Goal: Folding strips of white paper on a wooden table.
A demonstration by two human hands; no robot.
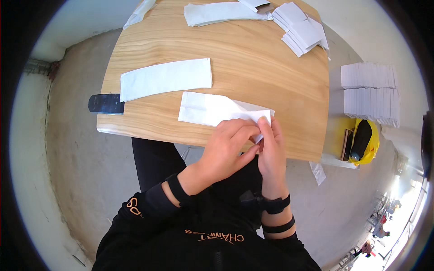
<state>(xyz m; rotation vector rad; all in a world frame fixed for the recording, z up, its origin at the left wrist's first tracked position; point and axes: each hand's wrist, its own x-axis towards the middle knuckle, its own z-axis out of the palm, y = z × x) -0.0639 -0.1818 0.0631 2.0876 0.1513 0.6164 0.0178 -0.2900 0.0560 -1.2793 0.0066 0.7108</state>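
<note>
A long, flat white paper sleeve (pixel 205 109) lies near the front edge of the table, its right end bent up and folded. My right hand (pixel 272 151) grips that raised end, the thumb pressed on the white paper and the fingers behind it. Close against it, my left hand (pixel 230 142) is closed with bent fingers at the lower edge of the same end. Its fingertips are partly hidden, but they seem to pinch the paper. Just beyond lies a stack of similar white sleeves (pixel 167 79), touching neither hand.
A dark flat object (pixel 106 104) overhangs the left edge of the wooden table (pixel 253 58). More white sleeves (pixel 217 14) and white folded cards (pixel 300 29) lie at the far side. To the right stand stacked white cards (pixel 370 101) and a yellow bag (pixel 373 142) with dark items.
</note>
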